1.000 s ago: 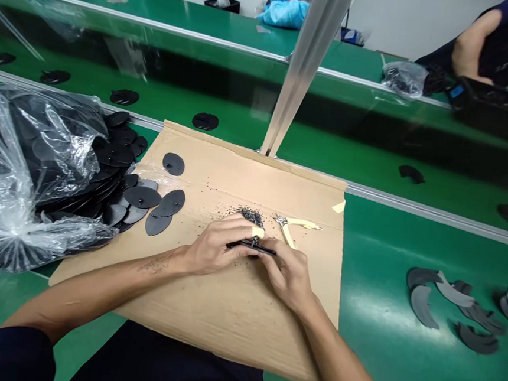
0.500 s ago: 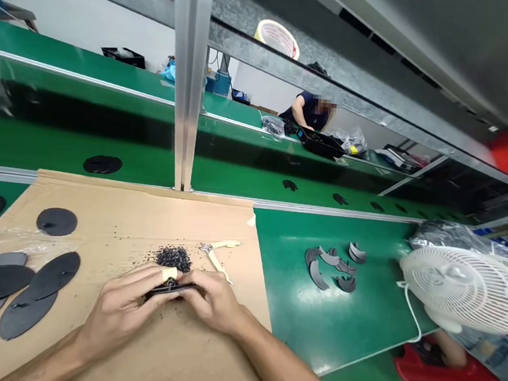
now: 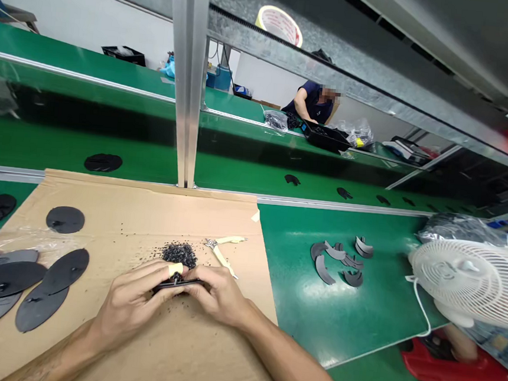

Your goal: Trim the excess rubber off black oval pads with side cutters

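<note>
A thin black plastic disc (image 3: 177,283), seen nearly edge-on with a small peg at its middle, is gripped between both hands. My left hand (image 3: 135,299) closes on its left side; yellow tape wraps one finger. My right hand (image 3: 218,294) pinches the right side between thumb and fingers. Just beyond lies a heap of small black plastic bits (image 3: 179,254). Beside the heap, pale-handled nippers (image 3: 226,253) rest with their handles spread. More black discs (image 3: 65,270) lie on the cardboard (image 3: 169,349) at the left, several overlapping; a single disc (image 3: 65,219) lies apart.
Grey curved pieces (image 3: 325,269) lie on the green table to the right. A white fan (image 3: 468,280) stands beyond them, near a red stool (image 3: 456,368). A metal post (image 3: 185,89) rises behind the cardboard. Across the belt, a co-worker (image 3: 312,104) bends over a black bin (image 3: 325,136).
The view has shifted slightly, so the scene sits a little further right. Both hands still hold the disc, and its central peg now shows more clearly between the fingers.
</note>
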Available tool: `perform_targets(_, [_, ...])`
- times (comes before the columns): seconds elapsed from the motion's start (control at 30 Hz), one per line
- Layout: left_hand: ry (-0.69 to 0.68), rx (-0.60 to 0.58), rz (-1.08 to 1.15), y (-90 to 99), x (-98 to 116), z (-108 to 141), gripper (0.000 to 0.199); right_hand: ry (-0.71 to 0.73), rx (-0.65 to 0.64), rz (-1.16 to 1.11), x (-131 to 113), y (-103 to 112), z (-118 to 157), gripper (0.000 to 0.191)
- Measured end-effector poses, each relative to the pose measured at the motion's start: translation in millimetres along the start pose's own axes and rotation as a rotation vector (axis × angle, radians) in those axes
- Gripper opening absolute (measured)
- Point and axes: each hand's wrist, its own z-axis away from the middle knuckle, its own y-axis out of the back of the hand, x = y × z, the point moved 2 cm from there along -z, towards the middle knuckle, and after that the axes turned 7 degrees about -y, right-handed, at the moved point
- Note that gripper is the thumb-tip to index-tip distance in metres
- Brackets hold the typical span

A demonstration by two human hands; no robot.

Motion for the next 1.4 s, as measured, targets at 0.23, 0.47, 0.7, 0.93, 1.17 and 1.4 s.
perform_targets(0.23, [-0.001,-0.021,-0.007,-0.9,-2.9,-1.9,0.026,0.064,0.025,0.090,-1.2,0.6,-3.4,0.023])
perform_targets(0.47, [-0.016,0.050,-0.008,3.1,-12.5,-9.2,0.015,0.082,0.024,0.041,-0.5,0.8,-16.4,0.017])
perform_targets(0.7, [0.041,-0.024,0.073,2.7,-15.4,-7.9,0.025,0.135,0.047,0.053,-4.1,0.0,-17.2,0.016])
perform_targets(0.93, [0.051,0.075,-0.072,19.1,-27.2,-18.6,0.022,0.050,0.140,0.559,18.1,38.8,-30.4,0.047])
perform_targets(1.17, [0.105,0.037,-0.122,20.3,-30.4,-20.4,0.024,-0.093,0.132,0.637,34.5,52.0,-31.2,0.032])
perform_targets(1.4, [0.090,-0.003,-0.027,18.5,-27.8,-18.0,0.020,0.035,0.122,0.159,-6.1,33.8,-29.4,0.022])
